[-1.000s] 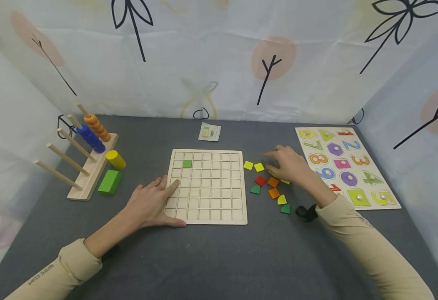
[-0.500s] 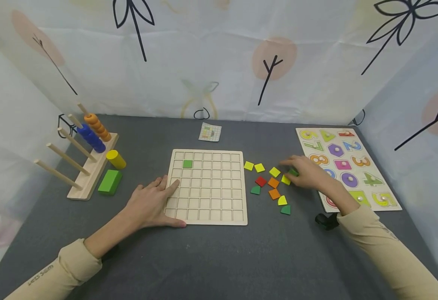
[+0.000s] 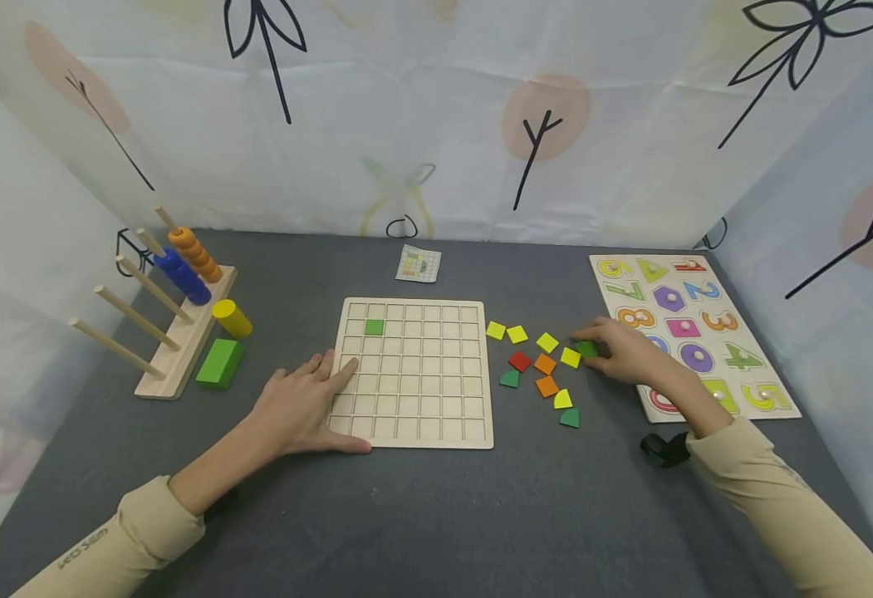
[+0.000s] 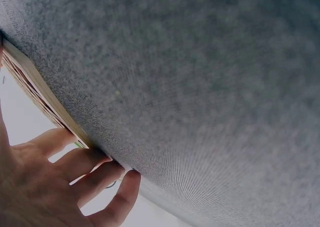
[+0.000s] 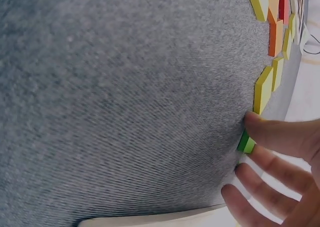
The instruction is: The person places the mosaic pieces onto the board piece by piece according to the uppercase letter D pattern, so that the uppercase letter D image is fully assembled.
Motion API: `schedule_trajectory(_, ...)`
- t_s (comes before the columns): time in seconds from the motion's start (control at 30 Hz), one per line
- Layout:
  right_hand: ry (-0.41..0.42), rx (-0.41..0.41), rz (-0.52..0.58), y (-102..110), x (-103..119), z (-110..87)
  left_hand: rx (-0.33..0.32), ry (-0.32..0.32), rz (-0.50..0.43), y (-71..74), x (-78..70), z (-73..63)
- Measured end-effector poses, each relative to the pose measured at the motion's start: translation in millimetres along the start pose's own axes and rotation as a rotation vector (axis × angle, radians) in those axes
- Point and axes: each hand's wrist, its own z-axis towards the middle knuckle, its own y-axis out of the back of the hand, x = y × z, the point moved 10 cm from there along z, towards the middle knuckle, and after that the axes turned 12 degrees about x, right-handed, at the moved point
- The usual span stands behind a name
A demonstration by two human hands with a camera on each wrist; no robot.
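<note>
While the left hand rests spread on the left edge of the pale wooden grid board, the nearer right hand pinches a small flat green tile on the dark grey bench, right of the board; its long axis is unclear.

Board: sq., pale wood, grooved grid, lies flat; L hand rests spread on its L edge. One grn sq. sits in a cell nr the board's far L corner. Just R of board, loose & flat: 4 yel sqs., red sq., 2 orange pcs., yel rounded pc., 2 dk grn pcs., mostly w/ small gaps btwn. Grn tile, partly hidden, is at the group's R end, nr a yel one, pinched btwn thumb & index of R hand.
</note>
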Motion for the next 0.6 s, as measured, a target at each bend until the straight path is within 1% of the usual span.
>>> schedule_trajectory(0.1,-0.020,-0.014,0.021,1.2,-2.7,-2.2,0.006,0.000,0.001,-0.3,-0.2,0.4)
schedule_trajectory(0.27,-0.027,-0.037,0.043,2.8,-6.1,-2.6,0.006,0.001,0.005,-0.6,0.1,0.7)
schedule_trajectory(0.6,-0.068,-0.052,0.046,2.5,-11.8,-1.1,0.006,0.002,0.006,-1.9,0.5,0.4)
